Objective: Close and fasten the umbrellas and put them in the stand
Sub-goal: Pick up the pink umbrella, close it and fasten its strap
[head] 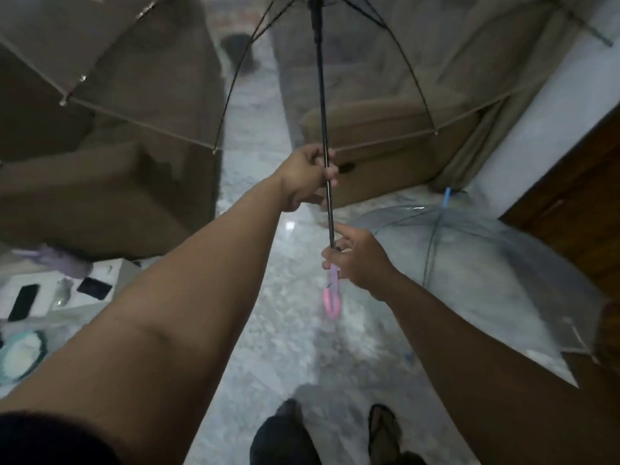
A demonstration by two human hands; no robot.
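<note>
Our two forearms fill the lower frame, reaching out over our feet point(384, 431) on the pale floor point(278, 330). The right hand point(357, 260) has its fingers point(330, 255) curled round the top of the pink handle point(332, 297), with the forefinger lying along the shaft point(323, 105); we judge this hand is there to steady the umbrella and keep it upright. The left hand point(307, 177) sits higher, its fingers wrapped round the dark shaft, between the handle and the runner point(315, 25). That placement looks like a start on closing: from there the hand could slide up toward the runner and pull it down, but the canopy point(100, 72) is fully spread above us for now, ribs taut, so the closing is not yet done and no fastening either.

A second clear umbrella point(476, 250), with a blue tip, lies open on the floor to our right, near the wall, waiting its turn. A dark round thing point(240, 48) stands far off between the brown sofas point(389, 139); seen through the canopy it may be the stand, though it is too blurred to be sure.

At lower left a white tabletop point(47, 313) carries two phones point(24, 302) and a round teal-edged item, well apart from the work.
</note>
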